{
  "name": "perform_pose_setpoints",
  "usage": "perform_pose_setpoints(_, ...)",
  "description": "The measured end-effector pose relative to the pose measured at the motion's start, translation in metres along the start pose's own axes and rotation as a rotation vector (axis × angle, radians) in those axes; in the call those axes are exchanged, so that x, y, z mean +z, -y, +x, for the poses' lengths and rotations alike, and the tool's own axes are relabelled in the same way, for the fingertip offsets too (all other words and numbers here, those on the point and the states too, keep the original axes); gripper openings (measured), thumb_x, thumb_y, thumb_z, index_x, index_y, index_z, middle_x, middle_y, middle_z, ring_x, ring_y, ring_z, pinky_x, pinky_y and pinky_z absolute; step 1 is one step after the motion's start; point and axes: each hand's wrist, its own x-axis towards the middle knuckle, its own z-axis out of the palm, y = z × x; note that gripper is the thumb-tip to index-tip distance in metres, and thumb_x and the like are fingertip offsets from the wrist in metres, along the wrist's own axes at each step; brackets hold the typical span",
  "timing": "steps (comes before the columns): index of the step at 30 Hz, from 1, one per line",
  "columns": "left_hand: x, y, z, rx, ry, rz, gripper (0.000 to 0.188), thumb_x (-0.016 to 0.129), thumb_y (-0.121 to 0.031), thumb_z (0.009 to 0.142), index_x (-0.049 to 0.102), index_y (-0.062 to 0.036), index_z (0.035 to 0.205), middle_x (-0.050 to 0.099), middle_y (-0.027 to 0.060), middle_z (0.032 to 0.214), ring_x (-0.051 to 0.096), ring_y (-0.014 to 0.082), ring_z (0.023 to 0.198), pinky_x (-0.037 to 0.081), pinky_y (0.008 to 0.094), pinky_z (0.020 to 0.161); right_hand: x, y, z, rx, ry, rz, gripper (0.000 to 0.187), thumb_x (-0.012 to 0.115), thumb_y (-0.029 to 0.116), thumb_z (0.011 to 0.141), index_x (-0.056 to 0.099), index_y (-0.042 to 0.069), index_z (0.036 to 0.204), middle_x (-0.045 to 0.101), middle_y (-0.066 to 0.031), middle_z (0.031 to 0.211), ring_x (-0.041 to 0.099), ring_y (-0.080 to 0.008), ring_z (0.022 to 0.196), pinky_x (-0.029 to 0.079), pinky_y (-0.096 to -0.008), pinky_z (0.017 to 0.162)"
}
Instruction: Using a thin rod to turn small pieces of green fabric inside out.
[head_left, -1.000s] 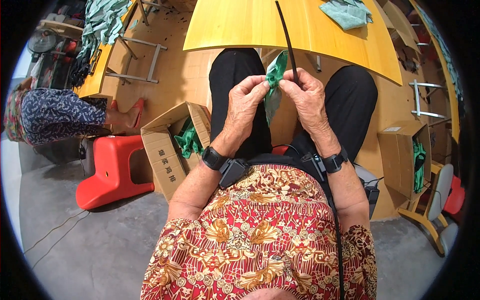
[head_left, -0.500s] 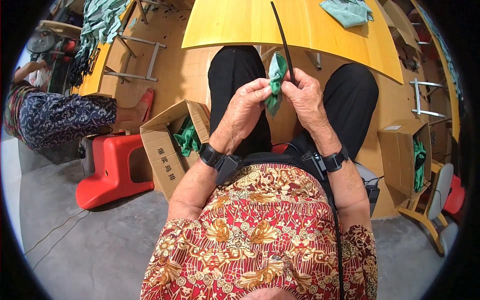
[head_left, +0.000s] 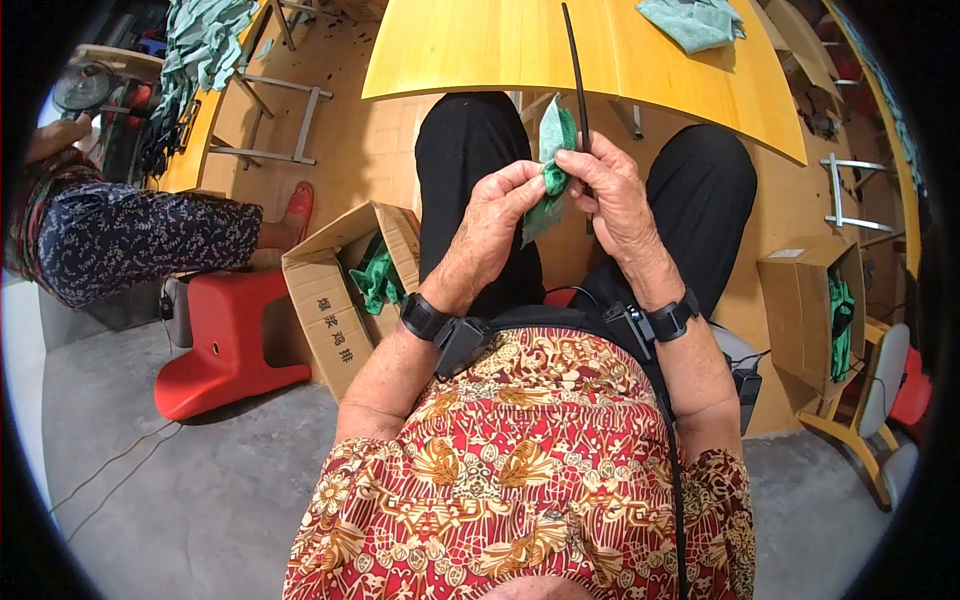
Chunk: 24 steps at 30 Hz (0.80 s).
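Here the seated person has both hands raised over the lap, just in front of the near edge of the yellow table (head_left: 480,50). The left hand (head_left: 497,205) is closed in a pinch, thumb and fingertips gripping the lower part of a green fabric leaf (head_left: 548,165). The right hand (head_left: 612,185) is curled shut around a thin black stem (head_left: 577,80), its fingers also pressing on the leaf, so the two hands meet on it. The leaf sits between the hands, its top sticking up above the knuckles and its tail hanging below the left thumb. The stem rises straight out of the right fist and crosses over the tabletop, tight beside the leaf.

A folded green cloth (head_left: 692,20) lies farther back on the table. An open cardboard box (head_left: 345,290) with green pieces inside stands on the floor by the left knee, next to a red plastic stool (head_left: 225,340). Another cardboard box (head_left: 815,305) holding green pieces stands to the right. Another person's patterned sleeve (head_left: 130,240) shows at the far left.
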Motion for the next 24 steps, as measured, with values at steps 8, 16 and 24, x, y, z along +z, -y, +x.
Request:
perform_pose_setpoints(8, 0.014, -0.004, -0.001, -0.018, -0.049, 0.157, 0.014, 0.062, -0.019, 0.095, 0.063, -0.0051, 0.094, 0.059, -0.0057, 0.082, 0.051, 0.002, 0.073, 0.041, 0.0191, 0.065, 0.002, 0.001, 0.0, -0.281, -0.108, -0.281, 0.009, 0.068, 0.013, 0.087, 0.065, 0.005, 0.083, 0.059, 0.0054, 0.071, 0.05, -0.0015, 0.063, 0.04, -0.0188, 0.057)
perform_pose_setpoints(16, 0.013, -0.002, -0.004, 0.043, -0.053, 0.277, 0.015, 0.052, -0.015, 0.093, 0.061, -0.0039, 0.091, 0.056, -0.0046, 0.078, 0.049, 0.0041, 0.07, 0.041, 0.0222, 0.063, 0.001, 0.003, 0.001, -0.318, -0.061, -0.367, 0.012, 0.069, 0.012, 0.086, 0.064, 0.003, 0.08, 0.058, 0.0036, 0.068, 0.051, -0.0033, 0.063, 0.043, -0.0222, 0.056)
perform_pose_setpoints(24, 0.013, -0.006, -0.007, -0.104, 0.049, -0.103, 0.028, 0.053, -0.021, 0.094, 0.062, 0.0007, 0.11, 0.067, 0.009, 0.101, 0.062, 0.0152, 0.094, 0.047, 0.0295, 0.088, -0.007, -0.008, 0.008, -0.183, -0.119, -0.462, 0.022, 0.069, 0.015, 0.086, 0.058, 0.004, 0.07, 0.054, 0.002, 0.063, 0.051, -0.0036, 0.058, 0.044, -0.0232, 0.049)
